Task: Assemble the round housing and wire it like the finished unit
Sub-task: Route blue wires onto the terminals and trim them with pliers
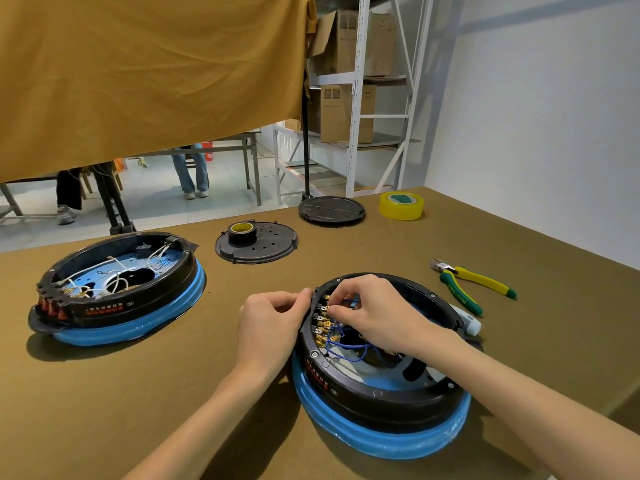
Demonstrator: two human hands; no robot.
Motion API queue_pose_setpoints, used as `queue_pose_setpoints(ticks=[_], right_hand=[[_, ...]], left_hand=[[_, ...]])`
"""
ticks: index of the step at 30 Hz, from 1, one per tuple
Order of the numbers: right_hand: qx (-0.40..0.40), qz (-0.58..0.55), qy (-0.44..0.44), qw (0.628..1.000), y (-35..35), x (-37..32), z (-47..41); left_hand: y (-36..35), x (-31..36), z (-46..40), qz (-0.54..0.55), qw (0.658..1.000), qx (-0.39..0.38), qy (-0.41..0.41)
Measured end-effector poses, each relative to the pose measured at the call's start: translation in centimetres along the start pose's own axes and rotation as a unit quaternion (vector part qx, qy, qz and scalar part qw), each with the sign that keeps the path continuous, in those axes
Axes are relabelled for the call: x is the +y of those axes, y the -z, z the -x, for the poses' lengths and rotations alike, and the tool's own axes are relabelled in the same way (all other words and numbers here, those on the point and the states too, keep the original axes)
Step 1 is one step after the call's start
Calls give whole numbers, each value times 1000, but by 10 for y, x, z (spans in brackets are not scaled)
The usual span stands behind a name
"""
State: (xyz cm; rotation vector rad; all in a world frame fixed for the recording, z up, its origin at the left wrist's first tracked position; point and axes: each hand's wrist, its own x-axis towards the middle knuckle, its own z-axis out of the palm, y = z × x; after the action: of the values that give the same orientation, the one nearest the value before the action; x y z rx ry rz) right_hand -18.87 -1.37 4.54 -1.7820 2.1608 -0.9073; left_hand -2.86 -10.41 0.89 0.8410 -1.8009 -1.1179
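So over on the left of our olive-brown surface (346,251) sits the finished round black housing with white wires and a blue rim (117,289), well apart from the one we're on. Behind, a flat black perforated disc (266,249) carries a small black tape roll (242,232). Our left hand (270,323) has its grip curled, thumb and finger pinching the outer edge of the round black housing with blue wires (381,386) at its brass terminal row (322,323). Our right hand (374,313) reaches inside, fingertips pinched on something small at those terminals, can't tell what. Yellow-green pliers (474,282) lie to the right, a yellow tape roll (401,206) farther back.
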Motion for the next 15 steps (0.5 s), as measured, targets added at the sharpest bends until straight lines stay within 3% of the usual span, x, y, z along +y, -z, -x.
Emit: queue_pose_setpoints(ticks=[7,15], right_hand=[[33,62,13,997,-4,-8,0],[55,75,33,995,-14,-11,-1]], left_hand=[[-12,-6,10,71,995,63,29],[-16,-10,11,86,993,81,7]])
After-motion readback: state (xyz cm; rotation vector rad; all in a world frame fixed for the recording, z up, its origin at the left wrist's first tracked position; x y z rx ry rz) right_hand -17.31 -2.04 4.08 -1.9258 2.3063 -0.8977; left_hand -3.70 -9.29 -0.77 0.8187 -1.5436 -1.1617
